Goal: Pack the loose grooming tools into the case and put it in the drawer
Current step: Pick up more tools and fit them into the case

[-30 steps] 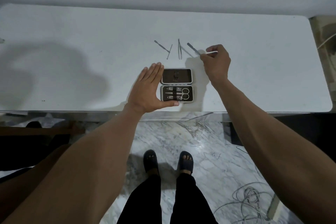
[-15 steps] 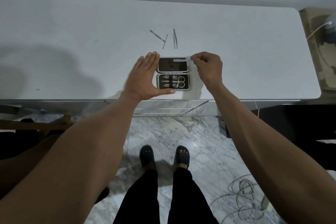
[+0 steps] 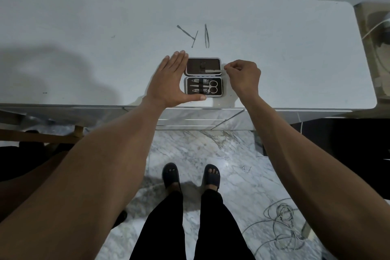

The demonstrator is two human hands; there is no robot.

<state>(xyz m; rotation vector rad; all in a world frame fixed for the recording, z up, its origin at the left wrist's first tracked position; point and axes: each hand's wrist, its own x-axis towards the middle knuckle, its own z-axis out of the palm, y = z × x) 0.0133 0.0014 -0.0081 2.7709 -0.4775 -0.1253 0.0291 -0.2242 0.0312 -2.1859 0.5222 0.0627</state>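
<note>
A white table [image 3: 84,27] carries an open case [image 3: 203,77] near its front edge, with tweezers [image 3: 206,36] and two thin tools [image 3: 188,35] behind it.

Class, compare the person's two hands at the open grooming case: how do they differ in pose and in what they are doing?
The left hand lies open, straight fingers along the case's left edge, thumb under its near edge; the right hand is curled at the case's right side. The left holds no tool; the right pinches a thin flat tool laid across the far half. Both are bare.

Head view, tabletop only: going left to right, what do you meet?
Left hand → open case → right hand pinching the nail file that lies across the case's far half.
</note>
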